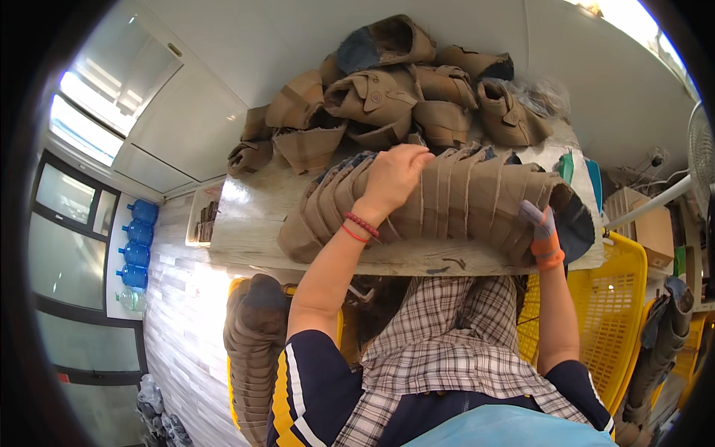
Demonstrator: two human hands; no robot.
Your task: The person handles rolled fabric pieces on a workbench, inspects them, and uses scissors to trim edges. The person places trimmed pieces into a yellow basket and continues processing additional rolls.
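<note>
Nearby, the gloved right hand (543, 225) rests against the right end of a nested row of brown fabric pieces (447, 200) on the surface (249, 223); the left hand (396, 175) curls over its middle. Either grip, I cannot tell. Behind sits a heap (372, 98).

Looks like a garment workshop, judging by overlapping brown cloth pieces (447, 197) at centre, heaped brown fabric bundles (369, 93) at upper centre, yellow perforated plastic basket (614, 298) at lower right.
</note>
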